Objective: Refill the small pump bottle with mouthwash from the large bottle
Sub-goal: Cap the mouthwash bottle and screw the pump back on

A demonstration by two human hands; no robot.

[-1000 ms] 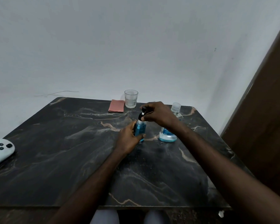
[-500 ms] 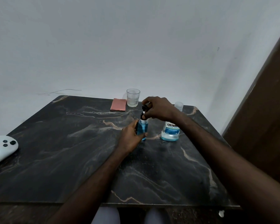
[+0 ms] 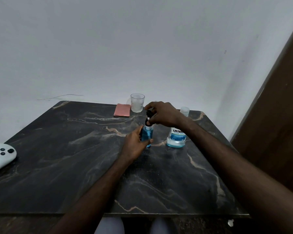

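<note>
The small pump bottle, clear and full of blue liquid, stands upright on the dark marble table. My left hand wraps around its body. My right hand pinches the black pump head at the bottle's neck. The large mouthwash bottle stands just to the right, capped with a clear lid, with only a little blue liquid at its bottom; my right wrist hides its upper part.
A clear drinking glass and a folded pink cloth sit at the table's far edge by the white wall. A white controller lies at the left edge. A brown door stands on the right.
The camera has tilted slightly, shifting the scene. Both hands stay on the small bottle; my right hand has turned a little on the pump head.
</note>
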